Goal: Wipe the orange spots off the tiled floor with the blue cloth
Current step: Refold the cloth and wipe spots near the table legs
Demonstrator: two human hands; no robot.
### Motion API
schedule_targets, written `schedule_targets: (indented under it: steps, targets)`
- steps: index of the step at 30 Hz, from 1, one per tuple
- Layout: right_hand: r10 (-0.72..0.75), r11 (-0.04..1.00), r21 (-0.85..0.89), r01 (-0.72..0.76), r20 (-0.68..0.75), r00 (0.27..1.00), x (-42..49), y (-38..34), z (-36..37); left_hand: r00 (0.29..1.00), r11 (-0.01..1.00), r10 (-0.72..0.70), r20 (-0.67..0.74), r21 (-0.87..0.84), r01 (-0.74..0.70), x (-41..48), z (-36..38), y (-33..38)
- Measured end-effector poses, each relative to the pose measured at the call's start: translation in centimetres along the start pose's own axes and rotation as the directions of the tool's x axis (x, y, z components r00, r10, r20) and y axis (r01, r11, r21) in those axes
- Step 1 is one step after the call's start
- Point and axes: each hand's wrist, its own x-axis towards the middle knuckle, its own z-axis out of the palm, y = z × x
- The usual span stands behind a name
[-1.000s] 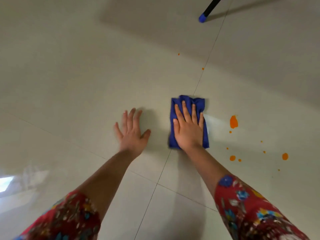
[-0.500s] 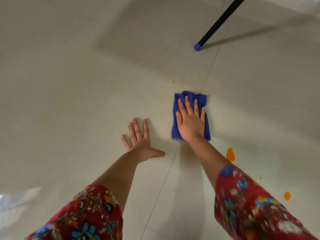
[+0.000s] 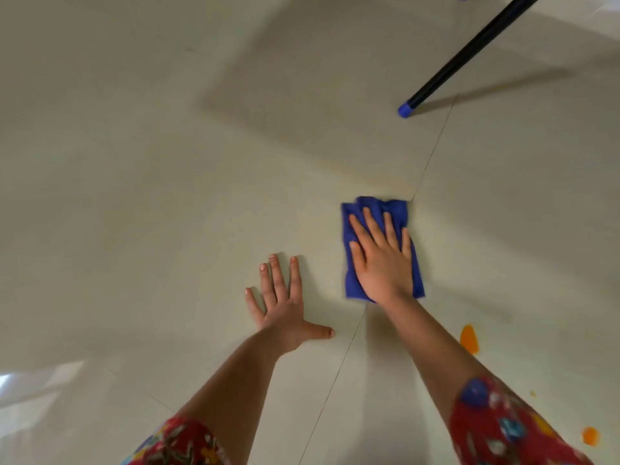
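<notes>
Right hand [image 3: 382, 263] presses flat, fingers straight, on the blue cloth [image 3: 379, 207], seemingly bunched ahead; left hand [image 3: 283, 305] splays on floor [image 3: 167, 196].

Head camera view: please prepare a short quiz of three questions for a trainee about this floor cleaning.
1. True or false: the left hand holds the blue cloth.
2. The largest orange spot lies: A) under the cloth, B) to the right of the right forearm, C) beside the left hand.
3. What colour is the tip of the black pole?
Key: 1 false, it rests flat on the tiled floor; 2 B; 3 blue.
</notes>
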Motion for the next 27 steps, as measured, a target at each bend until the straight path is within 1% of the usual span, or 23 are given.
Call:
schedule_targets:
  steps: [2,4,5,6,7,9,11,12,13,14,15,16,17,18,19,20,21,22,23,24,25,26,27]
  targets:
    - [0.157,0.987,-0.018,-0.157,0.018,0.987,0.4,2.7,-0.5,1.000,1.000,0.009,0.012,-0.004,-0.009,-0.1,-0.1,0.0]
    - [0.330,0.944,0.004,-0.330,0.019,0.944,3.8,3.9,-1.3,1.000,1.000,0.016,0.018,-0.005,-0.016,-0.1,0.0,-0.1]
    - [0.361,0.932,0.024,-0.361,0.006,0.933,6.2,3.4,-1.5,1.000,1.000,0.016,0.018,-0.005,-0.016,0.1,0.0,-0.1]
    - [0.344,0.938,0.037,-0.344,0.003,0.939,8.3,2.3,-1.7,1.000,1.000,0.017,0.016,-0.004,-0.017,0.2,0.0,-0.1]
    - [0.284,0.958,0.032,-0.284,0.014,0.959,9.7,0.6,-1.7,1.000,1.000,0.016,0.017,-0.005,-0.016,0.2,0.0,-0.1]
    - [0.063,0.998,0.011,-0.064,0.043,0.997,9.8,-3.0,-1.1,1.000,1.000,0.015,0.017,-0.011,-0.015,0.1,0.0,-0.1]
    - [-0.199,0.979,-0.031,0.201,0.074,0.977,5.7,-5.0,-0.1,1.000,1.000,0.011,0.010,-0.017,-0.011,0.0,-0.1,-0.2]
    - [-0.289,0.955,-0.047,0.294,0.089,0.953,2.6,-4.5,0.2,1.000,1.000,0.010,0.012,-0.022,-0.010,0.0,-0.1,-0.1]
    - [-0.317,0.945,-0.049,0.322,0.096,0.944,-0.3,-3.1,0.4,1.000,1.000,0.009,0.005,-0.026,-0.009,0.0,-0.2,-0.1]
    - [-0.279,0.957,-0.054,0.285,0.096,0.956,-2.4,-0.7,0.2,1.000,1.000,0.012,-0.002,-0.027,-0.012,0.0,-0.2,-0.2]
    - [-0.195,0.978,-0.067,0.199,0.070,0.978,-3.1,2.2,-0.2,1.000,0.999,0.017,0.000,-0.028,-0.017,0.0,-0.2,-0.1]
    - [-0.068,0.994,-0.081,0.070,0.031,0.997,-2.6,4.9,-0.7,1.000,0.999,0.020,0.005,-0.029,-0.020,-0.1,-0.2,-0.3]
    - [0.096,0.992,-0.078,-0.095,0.020,0.995,-1.3,7.1,-1.4,1.000,0.999,0.029,0.009,-0.025,-0.029,-0.1,-0.2,-0.2]
    - [0.224,0.973,-0.054,-0.223,0.013,0.974,0.5,8.0,-2.0,1.000,0.999,0.028,0.011,-0.025,-0.027,-0.1,-0.3,-0.3]
    - [0.288,0.957,-0.029,-0.287,0.019,0.957,2.3,7.6,-2.2,1.000,0.999,0.024,0.012,-0.025,-0.023,-0.1,-0.3,-0.4]
    - [0.284,0.959,-0.025,-0.283,0.019,0.959,3.3,6.0,-2.2,1.000,0.999,0.026,0.014,-0.022,-0.026,-0.1,-0.4,-0.3]
    - [0.210,0.978,-0.017,-0.209,0.027,0.977,3.3,3.5,-1.9,0.999,0.999,0.029,0.014,-0.020,-0.029,-0.1,-0.5,-0.2]
    - [0.091,0.996,-0.014,-0.091,0.030,0.995,2.1,1.0,-1.1,1.000,0.999,0.029,0.007,-0.021,-0.029,-0.1,-0.5,-0.1]
    - [-0.049,0.999,-0.021,0.050,0.051,0.998,-0.2,-1.3,-0.1,1.000,0.999,0.023,-0.001,-0.025,-0.023,0.0,-0.5,-0.1]
    - [-0.182,0.982,-0.037,0.185,0.069,0.981,-3.4,-2.5,0.6,1.000,1.000,0.013,-0.002,-0.028,-0.013,-0.1,-0.6,0.1]
    - [-0.252,0.966,-0.040,0.255,0.068,0.965,-6.6,-2.2,1.0,1.000,1.000,0.008,-0.004,-0.025,-0.008,-0.2,-0.5,0.3]
    - [-0.265,0.963,-0.034,0.268,0.079,0.961,-8.2,-0.9,0.8,1.000,1.000,0.011,-0.008,-0.024,-0.011,-0.3,-0.5,0.2]
    - [-0.237,0.969,-0.048,0.241,0.072,0.969,-8.1,1.1,0.3,1.000,1.000,0.017,-0.005,-0.027,-0.017,-0.3,-0.4,0.1]
